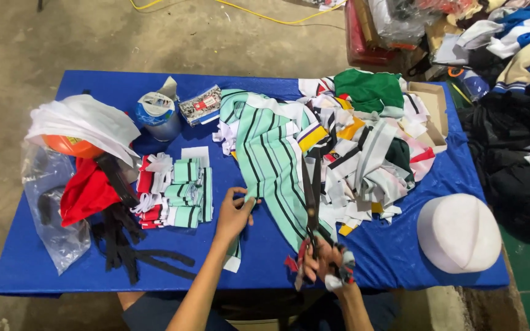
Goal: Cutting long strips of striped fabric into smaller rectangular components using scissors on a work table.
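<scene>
Cutting step under way, I'd judge — right hand (326, 263) grips the scissors (311, 202), blades running up the mint striped fabric (271, 165). Left hand (235, 211) pinches that fabric's edge just beside them. Next calls for steady tension along the stripe.

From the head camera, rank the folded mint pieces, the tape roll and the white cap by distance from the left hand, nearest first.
From the left hand:
1. Folded mint pieces, just to its left.
2. Tape roll, up at the table's far left.
3. White cap, far right edge.

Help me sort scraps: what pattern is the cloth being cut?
Mint green cloth with black and white stripes, clearest in the head view.
</scene>
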